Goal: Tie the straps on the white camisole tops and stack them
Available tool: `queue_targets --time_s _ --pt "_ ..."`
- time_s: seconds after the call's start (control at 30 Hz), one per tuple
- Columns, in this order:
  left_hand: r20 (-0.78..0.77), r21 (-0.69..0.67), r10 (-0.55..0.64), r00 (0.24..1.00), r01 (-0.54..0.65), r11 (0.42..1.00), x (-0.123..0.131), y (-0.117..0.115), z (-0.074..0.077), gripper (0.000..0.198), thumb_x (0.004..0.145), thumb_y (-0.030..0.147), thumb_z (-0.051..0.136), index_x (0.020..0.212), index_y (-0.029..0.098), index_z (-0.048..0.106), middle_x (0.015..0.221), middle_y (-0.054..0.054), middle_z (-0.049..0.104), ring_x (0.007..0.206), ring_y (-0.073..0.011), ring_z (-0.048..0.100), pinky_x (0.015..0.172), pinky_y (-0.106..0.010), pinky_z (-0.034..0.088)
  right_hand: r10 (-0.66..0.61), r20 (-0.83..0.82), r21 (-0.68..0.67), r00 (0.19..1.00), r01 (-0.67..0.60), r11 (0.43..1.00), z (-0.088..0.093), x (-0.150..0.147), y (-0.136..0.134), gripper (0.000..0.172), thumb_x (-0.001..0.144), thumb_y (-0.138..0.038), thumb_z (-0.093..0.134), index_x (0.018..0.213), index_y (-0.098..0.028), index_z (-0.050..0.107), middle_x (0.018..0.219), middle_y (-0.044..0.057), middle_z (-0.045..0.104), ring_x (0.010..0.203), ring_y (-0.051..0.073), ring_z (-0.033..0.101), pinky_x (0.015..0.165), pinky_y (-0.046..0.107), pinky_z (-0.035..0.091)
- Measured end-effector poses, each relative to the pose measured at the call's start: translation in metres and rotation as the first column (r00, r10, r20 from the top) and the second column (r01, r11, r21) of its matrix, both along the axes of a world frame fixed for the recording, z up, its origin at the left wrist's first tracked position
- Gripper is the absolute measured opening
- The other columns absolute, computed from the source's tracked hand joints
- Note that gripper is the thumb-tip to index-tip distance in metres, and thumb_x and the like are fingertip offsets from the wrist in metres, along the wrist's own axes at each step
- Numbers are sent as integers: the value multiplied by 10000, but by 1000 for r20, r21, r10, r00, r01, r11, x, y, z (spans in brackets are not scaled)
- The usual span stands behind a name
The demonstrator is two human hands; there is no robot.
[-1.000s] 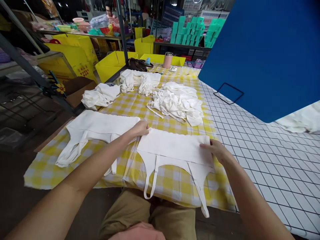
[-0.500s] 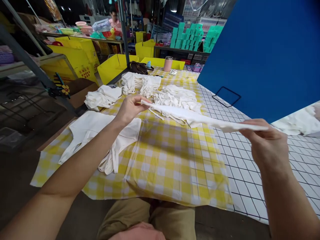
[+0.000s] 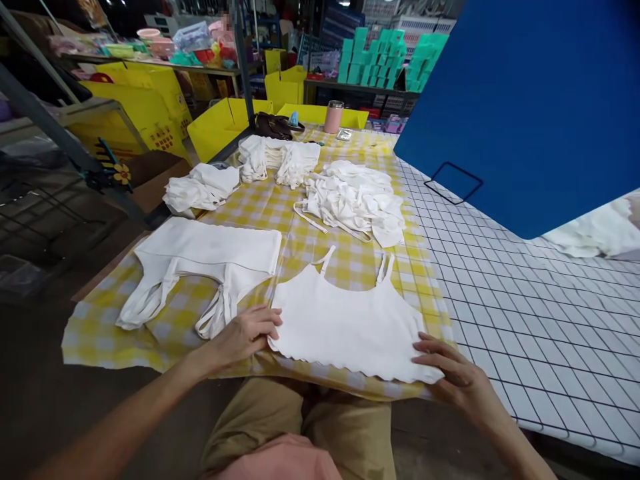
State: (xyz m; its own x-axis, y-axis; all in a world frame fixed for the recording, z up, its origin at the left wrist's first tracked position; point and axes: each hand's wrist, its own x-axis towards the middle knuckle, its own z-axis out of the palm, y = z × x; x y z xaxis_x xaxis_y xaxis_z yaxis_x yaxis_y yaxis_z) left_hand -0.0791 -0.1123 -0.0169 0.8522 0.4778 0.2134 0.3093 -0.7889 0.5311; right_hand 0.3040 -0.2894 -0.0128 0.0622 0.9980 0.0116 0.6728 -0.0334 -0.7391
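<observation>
White top [image 3: 350, 327]: flat on checked cloth [image 3: 310, 247], near edge of worktop [image 3: 500, 287], straps pointing away. Left hand [image 3: 245, 335], right hand [image 3: 453, 377]: fingers spread flat on its hem corners. Yellow bins [image 3: 220, 127] behind: contents hidden. Heap of white tops [image 3: 355, 200] mid-cloth. Blue board [image 3: 525, 100] right; teal boxes [image 3: 380, 60] on shelves beyond.

We see a plain white top [image 3: 350, 323] on a cloth [image 3: 320, 247] checked in yellow and white. A second top [image 3: 205, 250] to its left is white too, as are the heaps [image 3: 350, 200] farther off. To the right, the surface [image 3: 525, 313] is white with a thin black grid. The board [image 3: 540, 100] is solid blue. The far bins [image 3: 220, 123] are yellow, the boxes [image 3: 385, 60] teal and the cup [image 3: 333, 120] pink. Our trousers [image 3: 300, 427] are khaki.
</observation>
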Motion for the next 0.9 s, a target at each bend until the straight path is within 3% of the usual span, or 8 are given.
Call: queue_targets --time_s 0.13,0.27,0.47,0.67,0.77,0.9 --pt "6 49 9 1000 -9 999 -2 -3 -2 302 770 5 448 910 188 643 1045 -50 635 1104 -174 544 950 -319 445 -22 100 18 995 20 1000 -9 3 -8 237 725 -321 601 937 -314 706 1150 57 614 1173 281 494 882 430 493" --pt "-47 61 -6 999 9 998 -4 -2 -2 303 775 26 467 919 203 667 1096 -48 619 1110 -181 540 958 -315 444 41 171 46 985 -49 998 -12 4 -12 238 754 -313 593 966 -340 699 1184 40 605 1180 275 491 897 437 489" --pt "-58 55 -1 998 4 998 -4 -1 0 299 771 25 479 899 202 683 1081 -50 630 1099 -177 548 950 -307 451 31 146 110 989 -48 993 -12 3 -16 228 810 -310 535 963 -350 700 1207 24 595 1196 249 479 899 408 499" --pt "-43 39 7 999 -6 999 -3 -1 -5 291 770 33 479 886 201 685 1075 -51 640 1099 -175 554 951 -316 455 -27 122 89 992 16 996 -16 1 -17 232 809 -343 518 933 -332 713 1194 30 604 1190 264 484 923 438 475" --pt "50 1 19 999 -19 1000 -2 0 5 316 786 47 423 884 189 687 1044 -56 660 1076 -171 573 922 -308 477 -88 65 76 994 83 994 0 -4 -13 229 802 -379 525 896 -315 724 1118 47 646 1166 280 505 933 461 459" --pt "228 -159 145 963 -110 981 0 5 47 341 774 75 393 894 188 693 993 -38 689 1004 -168 614 896 -288 487 -174 -45 136 984 179 974 50 -11 -3 202 759 -434 577 859 -336 724 1023 45 682 1121 307 537 938 487 450"
